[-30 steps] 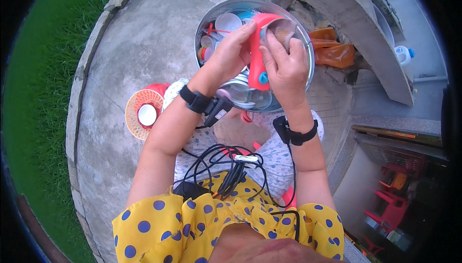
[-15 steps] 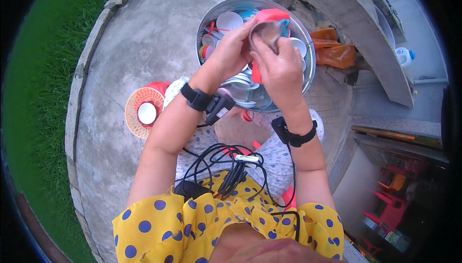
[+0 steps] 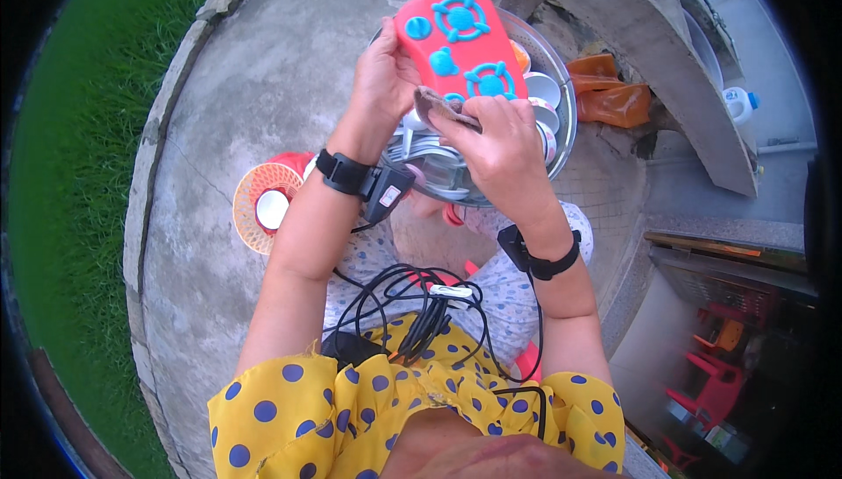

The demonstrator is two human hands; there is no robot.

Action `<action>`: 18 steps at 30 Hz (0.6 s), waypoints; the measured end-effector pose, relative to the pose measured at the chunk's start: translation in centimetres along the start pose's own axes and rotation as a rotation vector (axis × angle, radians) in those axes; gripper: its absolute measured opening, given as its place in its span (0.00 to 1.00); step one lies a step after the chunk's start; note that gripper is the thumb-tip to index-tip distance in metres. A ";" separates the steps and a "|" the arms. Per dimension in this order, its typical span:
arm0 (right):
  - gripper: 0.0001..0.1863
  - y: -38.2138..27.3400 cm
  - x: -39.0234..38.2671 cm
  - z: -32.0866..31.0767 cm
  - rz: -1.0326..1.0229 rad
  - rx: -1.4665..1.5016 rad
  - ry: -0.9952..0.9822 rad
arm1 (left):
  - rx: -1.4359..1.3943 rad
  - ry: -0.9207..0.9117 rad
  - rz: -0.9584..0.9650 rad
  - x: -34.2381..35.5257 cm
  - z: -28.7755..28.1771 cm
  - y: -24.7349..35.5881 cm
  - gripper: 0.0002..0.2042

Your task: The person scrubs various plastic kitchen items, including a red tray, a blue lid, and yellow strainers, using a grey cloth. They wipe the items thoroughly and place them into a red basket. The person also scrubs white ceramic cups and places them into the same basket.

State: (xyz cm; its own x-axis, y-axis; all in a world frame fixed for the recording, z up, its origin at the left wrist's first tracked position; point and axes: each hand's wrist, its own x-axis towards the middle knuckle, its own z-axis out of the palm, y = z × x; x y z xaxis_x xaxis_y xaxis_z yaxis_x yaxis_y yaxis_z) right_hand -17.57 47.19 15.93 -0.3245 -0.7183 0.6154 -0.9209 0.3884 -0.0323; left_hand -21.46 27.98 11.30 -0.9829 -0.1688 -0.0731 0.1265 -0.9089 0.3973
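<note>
My left hand (image 3: 381,84) grips the left edge of a red toy stove top (image 3: 481,47) with blue burner rings and knobs. The toy is held up tilted over a large round metal basin (image 3: 564,93), with its studded face showing. In my right hand (image 3: 504,150) a grey-brown cloth (image 3: 441,110) is pinched against the toy's lower edge. Inside the basin lie white bowls (image 3: 542,87) and a pile of white dishes or utensils (image 3: 436,150), partly hidden by the toy and my hands.
To the left, an orange woven basket (image 3: 248,207) holds a white cup (image 3: 272,209). Orange-brown rubber gloves or a sheet (image 3: 614,102) lie right of the basin by a concrete slab (image 3: 653,36). Black cables (image 3: 421,312) coil across my lap. A white bottle (image 3: 738,104) stands far right.
The red toy has been turned so its blue-studded face shows, and it is higher and further left over the basin. My right hand and the cloth have moved down slightly.
</note>
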 end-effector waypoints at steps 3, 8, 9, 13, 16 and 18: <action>0.20 0.1 -0.1 -0.1 -0.003 -0.014 0.120 | -0.078 0.090 0.038 0.9 -1.6 0.4 0.19; 0.18 0.7 -0.6 0.3 0.267 -0.030 0.311 | -0.055 0.055 -0.034 1.0 -1.6 0.4 0.19; 0.15 1.1 -0.6 0.1 0.308 0.028 0.338 | -0.039 0.033 -0.036 0.9 -1.4 0.4 0.19; 0.13 3.0 -0.8 0.3 0.495 0.137 0.468 | -0.006 -0.004 -0.046 0.3 -0.5 0.1 0.19; 0.12 5.8 -1.6 0.6 0.631 0.166 0.484 | 0.119 0.031 0.048 -0.7 0.7 1.3 0.19; 0.11 7.1 -2.7 0.7 0.718 0.149 0.471 | 0.235 -0.003 0.234 0.0 0.4 3.6 0.19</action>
State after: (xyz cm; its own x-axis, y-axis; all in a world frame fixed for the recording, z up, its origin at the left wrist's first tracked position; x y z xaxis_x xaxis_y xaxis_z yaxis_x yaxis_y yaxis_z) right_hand -23.35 51.48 13.50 -0.7448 -0.0017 0.6673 -0.5568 0.5528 -0.6200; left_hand -21.03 24.90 13.11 -0.9311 -0.3616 0.0477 0.3153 -0.7324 0.6035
